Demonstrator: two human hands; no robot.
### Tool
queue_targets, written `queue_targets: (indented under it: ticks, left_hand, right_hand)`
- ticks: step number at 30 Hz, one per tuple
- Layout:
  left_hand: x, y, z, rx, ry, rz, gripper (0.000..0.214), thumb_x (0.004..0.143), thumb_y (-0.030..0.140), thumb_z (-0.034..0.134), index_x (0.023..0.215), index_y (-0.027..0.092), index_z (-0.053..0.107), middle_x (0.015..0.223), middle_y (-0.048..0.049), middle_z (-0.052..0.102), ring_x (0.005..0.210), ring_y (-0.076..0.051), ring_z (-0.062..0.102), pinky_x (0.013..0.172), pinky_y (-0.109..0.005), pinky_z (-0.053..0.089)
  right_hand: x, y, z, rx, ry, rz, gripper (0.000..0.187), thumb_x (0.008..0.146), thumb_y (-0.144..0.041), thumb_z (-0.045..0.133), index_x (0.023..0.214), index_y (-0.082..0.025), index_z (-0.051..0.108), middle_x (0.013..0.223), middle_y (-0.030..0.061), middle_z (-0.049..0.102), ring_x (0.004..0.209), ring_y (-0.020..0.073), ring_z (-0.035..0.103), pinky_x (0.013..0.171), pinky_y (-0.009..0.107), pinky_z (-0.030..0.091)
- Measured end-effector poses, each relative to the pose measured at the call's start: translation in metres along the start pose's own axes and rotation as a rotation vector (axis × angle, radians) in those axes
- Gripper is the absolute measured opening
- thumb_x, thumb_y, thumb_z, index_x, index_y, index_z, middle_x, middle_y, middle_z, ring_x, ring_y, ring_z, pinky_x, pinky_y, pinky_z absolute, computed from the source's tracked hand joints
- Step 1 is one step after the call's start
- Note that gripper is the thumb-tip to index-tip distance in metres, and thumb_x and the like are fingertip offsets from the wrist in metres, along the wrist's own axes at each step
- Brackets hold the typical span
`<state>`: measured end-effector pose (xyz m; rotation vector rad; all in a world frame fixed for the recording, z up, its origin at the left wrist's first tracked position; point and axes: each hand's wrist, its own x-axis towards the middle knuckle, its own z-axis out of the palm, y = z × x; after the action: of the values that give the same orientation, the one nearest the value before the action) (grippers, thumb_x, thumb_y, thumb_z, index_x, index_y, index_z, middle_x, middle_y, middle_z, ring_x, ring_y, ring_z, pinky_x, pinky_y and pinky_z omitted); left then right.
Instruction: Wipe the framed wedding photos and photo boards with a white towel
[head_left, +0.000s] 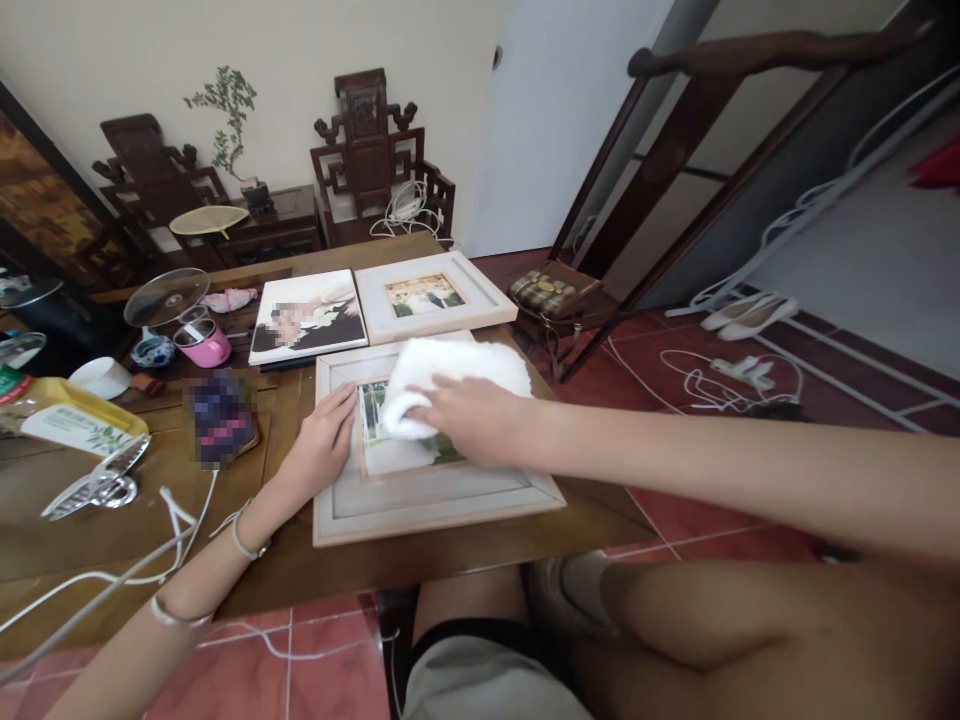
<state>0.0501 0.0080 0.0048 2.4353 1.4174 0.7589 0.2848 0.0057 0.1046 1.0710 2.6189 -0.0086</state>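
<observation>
A white picture frame (442, 500) with a thin wooden border lies flat near the table's front edge. My left hand (328, 440) rests flat on its left side, fingers stretched out at the edge of the photo. With my right hand (480, 418) I press a folded white cloth (457, 365), its fingers curled over the fluffy fabric. The cloth covers the upper right of the photo (373, 420) and part of the frame. Just behind are a second white frame (480, 300) with a photo and a photo album (307, 325).
Left on the table stand a pink mug (206, 345), a glass lid (166, 297), an oil bottle (82, 415), a silver hair claw (101, 490) and a phone (221, 415) on a white cable. A wooden chair (667, 150) holding a plaid bag (544, 290) is at right.
</observation>
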Motion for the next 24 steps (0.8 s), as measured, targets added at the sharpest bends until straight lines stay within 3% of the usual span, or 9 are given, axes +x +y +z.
queue_targets:
  ticks: [3,6,10,13,17,21,24]
  left_hand:
    - [0.003,-0.001,0.002,0.003,0.003,0.003,0.045,0.097,0.026,0.037,0.135,0.011,0.057,0.144,-0.0164,0.053,0.137,-0.028,0.046,0.116,-0.049,0.036]
    - [0.004,0.0,0.003,0.009,0.005,0.002,0.044,0.097,0.026,0.038,0.134,0.013,0.057,0.144,-0.0154,0.053,0.137,-0.028,0.047,0.116,-0.049,0.037]
    - [0.001,-0.002,-0.001,0.027,0.016,0.012,0.045,0.097,0.025,0.037,0.133,0.007,0.057,0.142,-0.0185,0.054,0.136,-0.028,0.048,0.115,-0.048,0.038]
    - [-0.004,-0.004,-0.005,0.032,0.019,0.012,0.046,0.097,0.025,0.036,0.133,0.004,0.057,0.142,-0.02,0.054,0.136,-0.028,0.048,0.116,-0.048,0.038]
    - [-0.007,-0.006,-0.009,0.033,0.009,0.011,0.046,0.097,0.024,0.036,0.133,0.004,0.057,0.142,-0.0203,0.054,0.136,-0.029,0.047,0.116,-0.048,0.037]
    - [-0.007,-0.007,-0.009,0.025,0.022,0.015,0.045,0.097,0.024,0.036,0.133,0.008,0.057,0.143,-0.0179,0.054,0.136,-0.028,0.047,0.116,-0.049,0.037]
    - [-0.006,-0.008,-0.006,0.01,0.023,0.019,0.044,0.097,0.023,0.036,0.134,0.011,0.057,0.143,-0.0163,0.053,0.137,-0.028,0.047,0.115,-0.051,0.037]
  right_hand:
    - [0.023,0.022,0.01,-0.197,0.074,0.077,0.062,0.082,-0.004,0.052,0.14,-0.027,0.053,0.156,0.0097,0.035,0.138,0.0415,0.033,0.099,0.058,0.04]
    - [0.031,0.032,0.012,-0.226,0.069,0.015,0.056,0.087,-0.004,0.045,0.138,-0.025,0.056,0.157,0.008,0.034,0.14,0.0418,0.029,0.1,0.058,0.038]
    - [0.015,0.013,-0.001,-0.11,-0.07,-0.144,0.054,0.082,0.001,0.047,0.13,-0.019,0.061,0.149,0.0136,0.045,0.131,0.0373,0.043,0.087,0.042,0.046]
    - [-0.012,-0.013,-0.023,0.018,-0.27,-0.282,0.042,0.079,0.003,0.048,0.109,-0.014,0.071,0.12,0.015,0.066,0.105,0.0281,0.06,0.07,0.032,0.043]
    - [-0.041,-0.035,-0.049,0.206,-0.444,-0.372,0.032,0.078,0.0,0.051,0.096,-0.016,0.072,0.087,0.0088,0.068,0.081,0.0203,0.062,0.055,0.03,0.033]
    - [-0.037,-0.037,-0.043,0.301,-0.41,-0.242,0.04,0.079,-0.005,0.051,0.109,-0.023,0.07,0.099,0.0088,0.066,0.076,0.0204,0.064,0.052,0.029,0.036]
    - [-0.017,-0.03,-0.025,0.196,-0.228,-0.19,0.053,0.081,-0.002,0.047,0.126,-0.024,0.063,0.124,0.012,0.062,0.103,0.0269,0.063,0.07,0.033,0.048]
